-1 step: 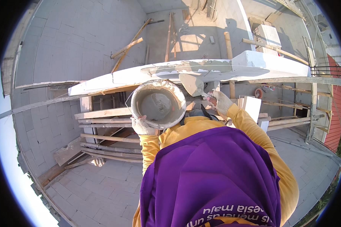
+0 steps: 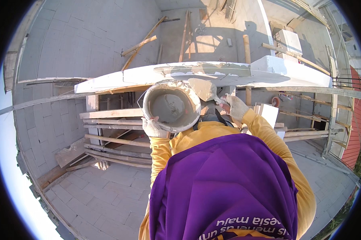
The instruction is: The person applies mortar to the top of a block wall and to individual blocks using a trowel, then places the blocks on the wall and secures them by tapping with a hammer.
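My left hand [image 2: 153, 128], in a pale knitted glove, grips the near left rim of a round bucket [image 2: 173, 129]. Wet grey mortar [image 2: 171, 105] lies in the bucket's bottom and coats its sides. In my gloved right hand [image 2: 237, 108] is a trowel [image 2: 203, 89], held by its handle. Its mortar-smeared blade points up and left, overlapping the bucket's right rim in this view. Just beyond the blade runs a white block wall [image 2: 120, 78] with a bed of grey mortar [image 2: 180, 69] spread along its top.
A thin string runs along the wall top, where a raised white block [image 2: 270, 66] stands at the right. Bamboo poles [image 2: 118, 143] and wooden planks [image 2: 112, 114] lie to the left below the wall. Beyond the wall, a lower floor holds leaning timber [image 2: 184, 36] and stacked white blocks [image 2: 290, 42].
The trowel blade has shifted slightly left along the wall, closer to the bucket's rim. The whole view has shifted a little; both hands keep their hold.
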Action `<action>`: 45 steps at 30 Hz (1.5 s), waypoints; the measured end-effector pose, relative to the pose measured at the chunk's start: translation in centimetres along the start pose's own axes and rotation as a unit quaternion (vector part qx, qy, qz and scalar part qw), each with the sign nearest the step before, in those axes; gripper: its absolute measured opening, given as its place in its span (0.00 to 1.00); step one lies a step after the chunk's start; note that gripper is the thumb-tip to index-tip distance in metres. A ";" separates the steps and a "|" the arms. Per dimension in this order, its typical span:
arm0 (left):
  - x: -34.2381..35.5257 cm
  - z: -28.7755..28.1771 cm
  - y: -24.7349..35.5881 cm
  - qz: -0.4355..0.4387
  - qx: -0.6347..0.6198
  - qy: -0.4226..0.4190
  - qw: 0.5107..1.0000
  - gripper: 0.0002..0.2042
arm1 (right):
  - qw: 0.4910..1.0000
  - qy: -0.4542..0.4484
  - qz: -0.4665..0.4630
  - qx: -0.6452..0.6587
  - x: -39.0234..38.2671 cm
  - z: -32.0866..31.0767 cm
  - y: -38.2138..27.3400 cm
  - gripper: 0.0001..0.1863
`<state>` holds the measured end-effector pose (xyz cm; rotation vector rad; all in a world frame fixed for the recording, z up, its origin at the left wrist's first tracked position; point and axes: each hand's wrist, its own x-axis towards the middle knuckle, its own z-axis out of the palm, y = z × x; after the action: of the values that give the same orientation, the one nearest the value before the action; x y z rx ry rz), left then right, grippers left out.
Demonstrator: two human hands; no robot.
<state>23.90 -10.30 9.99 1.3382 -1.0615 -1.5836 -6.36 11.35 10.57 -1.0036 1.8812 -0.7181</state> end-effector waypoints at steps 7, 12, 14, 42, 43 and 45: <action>-0.9 5.1 2.6 0.111 0.014 -0.112 0.987 0.34 | 0.874 0.015 -0.174 -0.453 6.7 2.1 -10.2 0.18; -1.7 6.0 4.9 0.288 0.173 -0.121 0.934 0.30 | 0.874 -0.119 -0.138 -0.450 7.7 5.2 -13.3 0.18; -1.6 5.7 5.6 0.316 0.205 -0.120 0.919 0.30 | 0.884 -0.226 -0.113 -0.394 8.1 4.3 -13.4 0.16; 2.9 -3.8 1.4 0.056 -0.125 0.074 0.988 0.28 | 0.955 -0.228 -0.064 -0.181 11.4 8.6 -13.9 0.29; 3.2 -3.8 1.8 0.054 -0.117 0.077 0.989 0.28 | 0.953 -0.243 -0.038 -0.175 11.4 8.1 -15.7 0.28; 4.2 -4.1 1.4 0.056 -0.128 0.073 0.988 0.28 | 0.955 -0.263 -0.002 -0.137 12.0 8.1 -16.8 0.27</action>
<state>27.52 -15.14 9.59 1.1802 -0.7992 -1.4604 3.21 -8.20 14.93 -1.2294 1.5252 -0.1563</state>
